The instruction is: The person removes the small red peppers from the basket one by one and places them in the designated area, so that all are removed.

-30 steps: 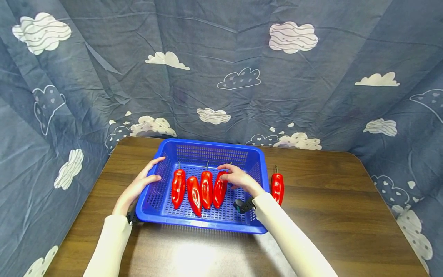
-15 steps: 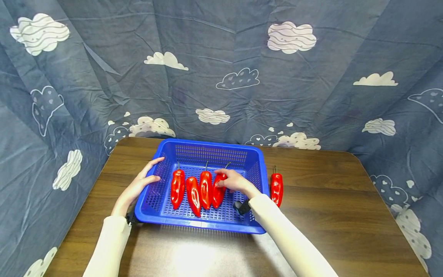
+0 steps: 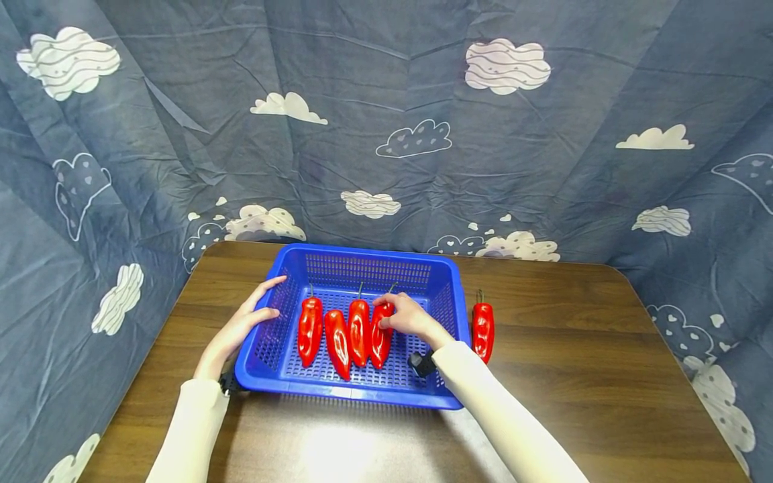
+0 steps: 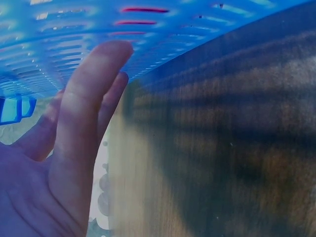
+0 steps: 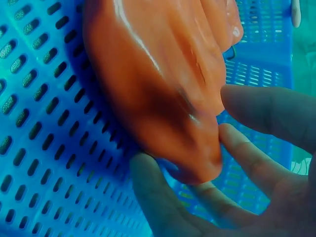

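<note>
Four red peppers lie side by side in a blue basket (image 3: 302, 386). My right hand (image 3: 412, 316) has its thumb and fingers round the stem end of the rightmost of them (image 3: 380, 345). In the right wrist view the fingers of this hand (image 5: 289, 202) curl about the end of the glossy pepper (image 5: 148, 89). At the basket's left side, my left hand (image 3: 232, 330) rests with extended fingers against the wall and rim. The left wrist view shows that hand (image 4: 76, 133) with straight fingers beside the slotted blue wall (image 4: 173, 29).
Another red pepper (image 3: 483, 329) lies on the wooden table (image 3: 574, 362), just outside the basket's right wall. A dark curtain (image 3: 423, 174) with pale clouds hangs behind the table and at both sides.
My right hand has come down and slightly left onto the rightmost pepper in the basket. That pepper's stem end has swung a little left. My left hand stays at the basket's side.
</note>
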Available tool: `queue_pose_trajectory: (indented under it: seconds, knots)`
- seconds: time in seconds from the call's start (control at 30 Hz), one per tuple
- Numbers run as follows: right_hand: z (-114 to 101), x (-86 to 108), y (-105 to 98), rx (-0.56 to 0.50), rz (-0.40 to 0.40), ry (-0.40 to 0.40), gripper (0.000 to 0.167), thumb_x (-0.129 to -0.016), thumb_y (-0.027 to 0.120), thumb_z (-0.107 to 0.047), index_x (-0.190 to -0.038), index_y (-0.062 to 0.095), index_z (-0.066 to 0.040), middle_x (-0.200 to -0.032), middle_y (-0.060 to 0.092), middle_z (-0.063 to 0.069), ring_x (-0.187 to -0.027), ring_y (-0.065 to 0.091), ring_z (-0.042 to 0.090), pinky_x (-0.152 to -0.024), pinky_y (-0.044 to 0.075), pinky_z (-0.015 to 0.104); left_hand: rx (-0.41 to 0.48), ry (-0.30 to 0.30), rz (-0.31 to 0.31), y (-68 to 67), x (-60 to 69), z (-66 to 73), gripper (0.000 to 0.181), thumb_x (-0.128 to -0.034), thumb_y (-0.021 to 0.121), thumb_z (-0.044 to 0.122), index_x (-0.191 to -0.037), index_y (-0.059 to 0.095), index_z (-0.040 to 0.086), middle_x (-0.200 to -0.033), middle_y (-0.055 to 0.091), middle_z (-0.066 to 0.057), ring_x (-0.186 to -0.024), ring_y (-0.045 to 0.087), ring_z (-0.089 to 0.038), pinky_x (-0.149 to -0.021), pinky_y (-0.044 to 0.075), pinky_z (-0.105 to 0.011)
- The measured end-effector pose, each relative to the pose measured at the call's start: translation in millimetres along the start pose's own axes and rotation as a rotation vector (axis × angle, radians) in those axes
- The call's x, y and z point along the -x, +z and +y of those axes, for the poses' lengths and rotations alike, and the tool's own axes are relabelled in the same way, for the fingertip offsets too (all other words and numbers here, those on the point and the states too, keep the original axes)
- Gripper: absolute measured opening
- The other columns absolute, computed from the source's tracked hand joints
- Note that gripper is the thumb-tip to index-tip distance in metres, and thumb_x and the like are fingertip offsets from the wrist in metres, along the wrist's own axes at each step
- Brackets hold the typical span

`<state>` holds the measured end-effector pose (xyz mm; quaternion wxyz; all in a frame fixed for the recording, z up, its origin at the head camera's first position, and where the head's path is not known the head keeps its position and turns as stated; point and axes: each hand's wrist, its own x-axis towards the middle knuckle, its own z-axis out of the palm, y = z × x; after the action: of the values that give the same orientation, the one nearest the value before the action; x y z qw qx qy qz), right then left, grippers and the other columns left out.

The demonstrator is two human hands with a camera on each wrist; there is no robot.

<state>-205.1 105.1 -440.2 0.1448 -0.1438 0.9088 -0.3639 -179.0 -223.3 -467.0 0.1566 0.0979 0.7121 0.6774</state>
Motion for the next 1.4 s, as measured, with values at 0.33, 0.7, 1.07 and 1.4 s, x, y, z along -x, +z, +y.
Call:
queue_pose_trajectory:
  seconds: [0.33,0.7,1.07,1.4]
  knots:
    - [0.0,0.2,0.1,-0.036,0.082,-0.051,0.041,-0.064,0.072,0.001,-0.104,0.068,-0.006,-0.107,0.058,0.014,-0.103,0.055,0.032,-0.088,0.042,0.042,0.026,-0.005,0.007,2.1,0.7,0.5,0.063,-0.0934,0.047,0.006,-0.15,0.025,0.022,-0.146,0.026,-0.024,-0.111,0.048,-0.039,-0.081,0.05,-0.044]
    - [-1.1,-2.2,0.7,-0.036,0.094,-0.072,0.041,-0.062,0.07,0.002,-0.103,0.07,-0.007,-0.108,0.06,0.013,-0.105,0.055,0.031,-0.091,0.041,0.042,0.013,-0.004,0.006,0.7,0.6,1.5,0.063,-0.0938,0.047,0.008,-0.151,0.024,0.021,-0.147,0.023,-0.024,-0.113,0.046,-0.042,-0.08,0.05,-0.044]
    - [-6.0,-0.3,-1.9,-0.117,0.128,-0.042,0.041,-0.062,0.07,0.007,-0.101,0.07,-0.006,-0.105,0.06,0.01,-0.104,0.054,0.03,-0.088,0.042,0.042,0.004,-0.002,0.002,-0.1,-0.3,-0.5,0.063,-0.0937,0.047,0.01,-0.151,0.024,0.021,-0.149,0.021,-0.023,-0.115,0.044,-0.043,-0.081,0.05,-0.045]
    - [-6.2,-2.8,-6.3,-0.323,0.123,-0.035,0.044,-0.066,0.063,0.013,-0.106,0.067,-0.003,-0.107,0.052,0.014,-0.074,0.059,0.022,-0.06,0.053,0.03,0.002,-0.006,0.008,1.0,0.3,0.8,0.062,-0.0942,0.047,0.009,-0.151,0.024,0.021,-0.149,0.021,-0.022,-0.116,0.043,-0.044,-0.082,0.049,-0.044]
